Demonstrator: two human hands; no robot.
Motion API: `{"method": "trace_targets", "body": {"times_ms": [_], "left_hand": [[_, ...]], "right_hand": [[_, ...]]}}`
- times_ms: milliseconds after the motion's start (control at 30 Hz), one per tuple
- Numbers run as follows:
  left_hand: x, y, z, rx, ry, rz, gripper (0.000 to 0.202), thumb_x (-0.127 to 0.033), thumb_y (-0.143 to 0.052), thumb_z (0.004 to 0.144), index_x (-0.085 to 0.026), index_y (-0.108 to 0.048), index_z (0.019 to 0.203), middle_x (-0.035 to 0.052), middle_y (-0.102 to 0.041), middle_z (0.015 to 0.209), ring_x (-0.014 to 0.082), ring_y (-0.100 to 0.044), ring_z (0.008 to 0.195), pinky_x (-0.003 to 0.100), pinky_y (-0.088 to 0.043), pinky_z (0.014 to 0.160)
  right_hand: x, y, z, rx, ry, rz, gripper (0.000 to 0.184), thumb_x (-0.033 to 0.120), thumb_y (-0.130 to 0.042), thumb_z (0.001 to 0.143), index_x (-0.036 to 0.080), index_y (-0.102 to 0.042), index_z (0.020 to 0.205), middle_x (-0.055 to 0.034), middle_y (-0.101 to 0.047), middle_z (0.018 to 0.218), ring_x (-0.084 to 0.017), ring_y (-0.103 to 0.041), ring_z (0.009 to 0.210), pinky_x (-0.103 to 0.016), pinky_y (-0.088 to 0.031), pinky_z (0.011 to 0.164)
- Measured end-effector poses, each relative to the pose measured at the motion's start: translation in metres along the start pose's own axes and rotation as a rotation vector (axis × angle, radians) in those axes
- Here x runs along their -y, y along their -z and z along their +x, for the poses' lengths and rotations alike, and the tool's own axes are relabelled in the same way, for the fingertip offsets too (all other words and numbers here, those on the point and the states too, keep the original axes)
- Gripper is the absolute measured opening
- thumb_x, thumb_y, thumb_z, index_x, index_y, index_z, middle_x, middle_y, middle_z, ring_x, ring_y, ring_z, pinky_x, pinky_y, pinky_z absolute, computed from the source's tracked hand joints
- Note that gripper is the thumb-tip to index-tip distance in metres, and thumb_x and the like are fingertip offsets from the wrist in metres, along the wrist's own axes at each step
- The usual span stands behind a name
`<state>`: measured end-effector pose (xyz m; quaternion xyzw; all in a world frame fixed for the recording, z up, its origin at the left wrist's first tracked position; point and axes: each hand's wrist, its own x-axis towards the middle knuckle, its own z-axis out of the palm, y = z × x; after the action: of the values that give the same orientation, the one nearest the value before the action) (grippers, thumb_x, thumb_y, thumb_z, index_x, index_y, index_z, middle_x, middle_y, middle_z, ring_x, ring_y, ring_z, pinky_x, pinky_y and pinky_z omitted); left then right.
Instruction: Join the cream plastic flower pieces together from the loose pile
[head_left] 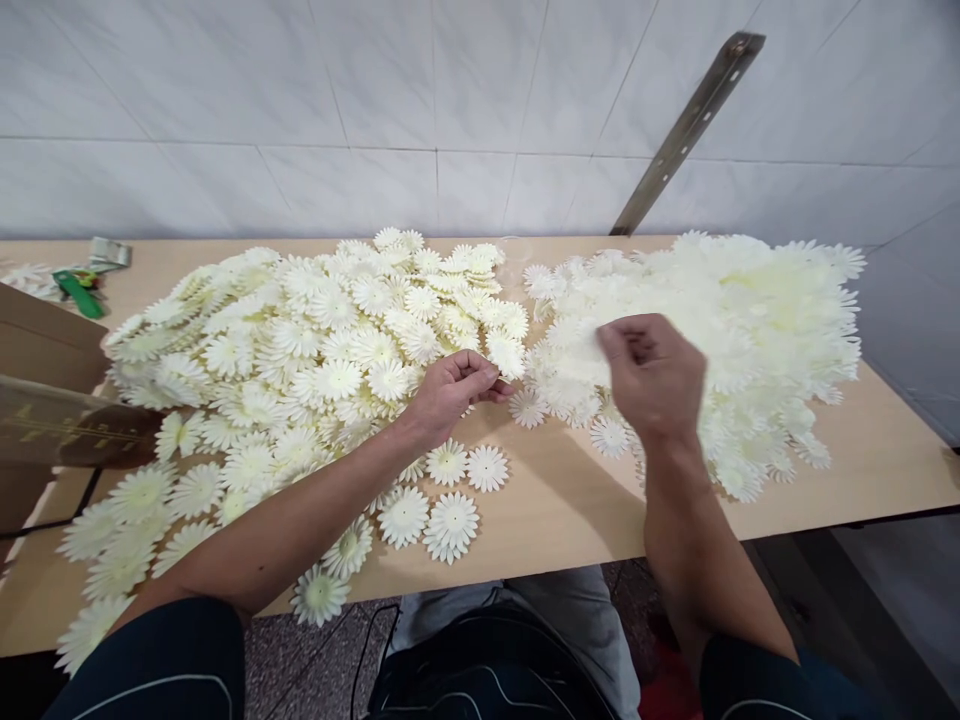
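Observation:
My left hand [457,392] is closed in a pinch at the edge of a pale yellow artificial flower [506,353], near the gap between two heaps. My right hand [656,375] hovers over the right heap of paler flowers [787,330], its thumb and fingers pressed together; slight blur hides what they hold, if anything. Beneath and beside my left forearm spreads the left heap of cream flowers [300,330], many with a small dark hole at the centre. Several single flowers [452,520] lie at the table's front edge.
The wooden table [555,530] stands against a tiled wall [480,90]. A slotted metal bracket [690,130] slants up the wall. At the left are a cardboard box [52,345], a green-handled tool [79,292] and white scraps [34,280]. A cable [367,650] hangs below the table.

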<state>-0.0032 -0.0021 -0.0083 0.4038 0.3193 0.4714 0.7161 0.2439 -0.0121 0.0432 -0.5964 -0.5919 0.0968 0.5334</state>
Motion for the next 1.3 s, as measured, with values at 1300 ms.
{"method": "trace_targets", "body": {"times_ms": [1300], "left_hand": [[-0.004, -0.004, -0.002, 0.067, 0.101, 0.078, 0.053, -0.063, -0.095, 0.079, -0.018, -0.072, 0.091, 0.0056, -0.075, 0.078, 0.0203, -0.078, 0.076, 0.033, -0.062, 0.072]], "right_hand": [[0.014, -0.035, -0.028, 0.546, 0.005, -0.029, 0.063, 0.071, -0.048, 0.105, 0.025, -0.034, 0.064, 0.0029, -0.033, 0.06, -0.014, -0.034, 0.059, -0.032, -0.028, 0.059]]}}
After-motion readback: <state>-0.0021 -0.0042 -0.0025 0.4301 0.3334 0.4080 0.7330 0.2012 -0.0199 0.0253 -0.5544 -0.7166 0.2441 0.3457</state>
